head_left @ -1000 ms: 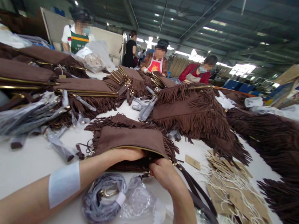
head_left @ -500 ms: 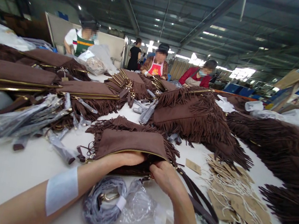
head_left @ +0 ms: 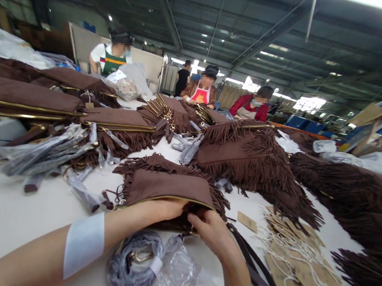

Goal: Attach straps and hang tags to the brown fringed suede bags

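A brown fringed bag (head_left: 171, 188) lies on the white table with its gold zipper open towards me. My left hand (head_left: 172, 207) reaches inside the opening, its fingers hidden by the bag. At the opening's right side is my right hand (head_left: 206, 222), its thumb showing at the edge and its other fingers partly hidden inside; what they hold, if anything, cannot be made out. Just below the bag lie a coiled strap in plastic wrap (head_left: 133, 264) and a crumpled clear bag (head_left: 180, 266). A dark wrist strap (head_left: 257, 269) extends from the bag's right side.
Brown paper tags with white strings (head_left: 302, 261) spread at the right. Fringed bags (head_left: 242, 154) are piled behind, with more on both sides. Plastic-wrapped straps (head_left: 46, 147) lie at the left. Several people, including one in a red apron (head_left: 201, 96), are across the table.
The whole view has shifted slightly, so things sit a little lower and further right. My right hand's thumb now shows more at the opening. My left hand remains inside the bag.
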A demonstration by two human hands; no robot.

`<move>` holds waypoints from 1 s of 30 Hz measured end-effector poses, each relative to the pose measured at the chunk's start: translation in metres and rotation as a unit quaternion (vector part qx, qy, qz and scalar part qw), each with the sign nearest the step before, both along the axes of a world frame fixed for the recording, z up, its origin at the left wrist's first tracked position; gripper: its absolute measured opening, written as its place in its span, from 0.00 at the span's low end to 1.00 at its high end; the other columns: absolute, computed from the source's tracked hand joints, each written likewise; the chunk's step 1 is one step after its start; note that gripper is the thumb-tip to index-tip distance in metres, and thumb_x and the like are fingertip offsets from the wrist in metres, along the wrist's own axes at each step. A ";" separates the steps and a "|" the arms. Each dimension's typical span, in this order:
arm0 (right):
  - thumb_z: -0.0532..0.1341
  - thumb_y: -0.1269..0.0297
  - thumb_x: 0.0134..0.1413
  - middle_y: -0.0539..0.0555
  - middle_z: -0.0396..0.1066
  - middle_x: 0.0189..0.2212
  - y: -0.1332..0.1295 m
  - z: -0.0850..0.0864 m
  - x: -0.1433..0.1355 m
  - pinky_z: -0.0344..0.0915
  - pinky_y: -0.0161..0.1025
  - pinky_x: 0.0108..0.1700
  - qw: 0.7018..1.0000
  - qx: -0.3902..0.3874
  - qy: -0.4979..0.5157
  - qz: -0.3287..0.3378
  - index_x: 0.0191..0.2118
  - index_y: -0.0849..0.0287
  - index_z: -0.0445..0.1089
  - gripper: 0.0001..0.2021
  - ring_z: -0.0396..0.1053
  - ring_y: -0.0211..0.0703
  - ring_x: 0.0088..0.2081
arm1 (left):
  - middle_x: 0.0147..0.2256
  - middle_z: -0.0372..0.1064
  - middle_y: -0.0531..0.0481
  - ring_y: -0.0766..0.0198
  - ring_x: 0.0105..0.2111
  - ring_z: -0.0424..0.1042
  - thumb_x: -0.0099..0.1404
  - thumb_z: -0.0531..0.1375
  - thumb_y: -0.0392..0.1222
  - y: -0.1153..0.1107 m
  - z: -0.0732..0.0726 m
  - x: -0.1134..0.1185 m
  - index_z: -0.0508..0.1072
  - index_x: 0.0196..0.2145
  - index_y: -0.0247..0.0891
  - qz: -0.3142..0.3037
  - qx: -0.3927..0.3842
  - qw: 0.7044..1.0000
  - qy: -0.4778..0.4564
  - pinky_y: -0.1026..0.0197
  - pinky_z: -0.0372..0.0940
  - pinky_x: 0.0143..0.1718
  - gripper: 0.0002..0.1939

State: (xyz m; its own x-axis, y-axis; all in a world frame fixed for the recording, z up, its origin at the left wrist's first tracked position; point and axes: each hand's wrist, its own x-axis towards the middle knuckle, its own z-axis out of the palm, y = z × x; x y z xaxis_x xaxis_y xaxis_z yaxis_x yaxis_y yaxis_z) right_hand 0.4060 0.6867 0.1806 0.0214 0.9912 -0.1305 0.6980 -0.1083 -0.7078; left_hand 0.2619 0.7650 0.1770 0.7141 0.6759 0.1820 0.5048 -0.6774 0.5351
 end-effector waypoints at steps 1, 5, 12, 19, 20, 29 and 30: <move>0.54 0.60 0.52 0.52 0.69 0.24 -0.003 0.003 0.001 0.58 0.37 0.31 1.000 -0.003 0.025 0.014 0.32 0.60 0.70 0.11 0.66 0.45 0.30 | 0.40 0.77 0.49 0.57 0.43 0.71 0.64 0.51 0.33 -0.002 0.003 -0.005 0.75 0.46 0.41 -0.010 -0.005 1.000 0.010 0.59 0.62 0.49 0.17; 0.57 0.57 0.46 0.46 0.64 0.23 -0.016 0.012 0.004 0.59 0.34 0.25 0.962 -0.027 0.264 0.066 0.40 0.61 0.68 0.16 0.62 0.37 0.23 | 0.28 0.74 0.49 0.60 0.28 0.69 0.61 0.56 0.34 -0.012 0.022 -0.033 0.76 0.29 0.38 -0.053 -0.013 0.998 0.045 0.61 0.61 0.35 0.09; 0.67 0.48 0.45 0.50 0.72 0.26 -0.007 0.009 -0.001 0.67 0.34 0.29 0.926 -0.007 0.375 0.046 0.36 0.59 0.67 0.21 0.71 0.38 0.25 | 0.31 0.72 0.49 0.62 0.35 0.67 0.56 0.57 0.37 -0.022 0.031 -0.045 0.70 0.21 0.35 -0.087 -0.210 0.940 -0.255 0.63 0.59 0.38 0.08; 0.70 0.48 0.46 0.51 0.76 0.27 -0.005 0.003 0.004 0.66 0.29 0.27 0.921 0.042 0.387 0.024 0.30 0.59 0.69 0.19 0.72 0.35 0.25 | 0.22 0.67 0.52 0.70 0.21 0.60 0.54 0.60 0.42 -0.021 0.014 -0.027 0.70 0.25 0.34 -0.018 -0.371 0.840 -0.396 0.66 0.54 0.24 0.08; 0.70 0.48 0.45 0.51 0.76 0.28 -0.004 0.002 0.004 0.67 0.29 0.27 0.917 0.051 0.395 0.019 0.30 0.59 0.69 0.19 0.72 0.36 0.25 | 0.23 0.67 0.53 0.71 0.21 0.59 0.53 0.61 0.42 -0.021 0.012 -0.028 0.71 0.26 0.33 -0.020 -0.365 0.845 -0.391 0.67 0.53 0.23 0.08; 0.72 0.47 0.43 0.52 0.76 0.23 0.004 -0.004 0.005 0.69 0.30 0.28 0.918 0.115 0.379 -0.024 0.31 0.59 0.74 0.19 0.72 0.38 0.26 | 0.25 0.72 0.51 0.71 0.20 0.60 0.52 0.60 0.38 -0.022 0.002 -0.026 0.71 0.30 0.34 0.014 -0.329 0.854 -0.403 0.68 0.54 0.22 0.07; 0.72 0.47 0.43 0.52 0.76 0.23 0.004 -0.004 0.005 0.69 0.30 0.29 0.919 0.123 0.374 -0.024 0.30 0.60 0.74 0.19 0.72 0.38 0.26 | 0.24 0.72 0.51 0.71 0.20 0.60 0.52 0.60 0.38 -0.023 0.002 -0.025 0.72 0.29 0.33 0.020 -0.318 0.859 -0.400 0.67 0.54 0.22 0.06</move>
State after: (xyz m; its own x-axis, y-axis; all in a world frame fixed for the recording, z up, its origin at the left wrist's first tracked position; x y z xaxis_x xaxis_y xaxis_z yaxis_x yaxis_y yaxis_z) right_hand 0.4107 0.6910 0.1762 0.0610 0.9930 0.1013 0.0046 0.1012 -0.9949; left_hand 0.2364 0.7421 0.1787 0.5068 0.8411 0.1889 -0.1815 -0.1101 0.9772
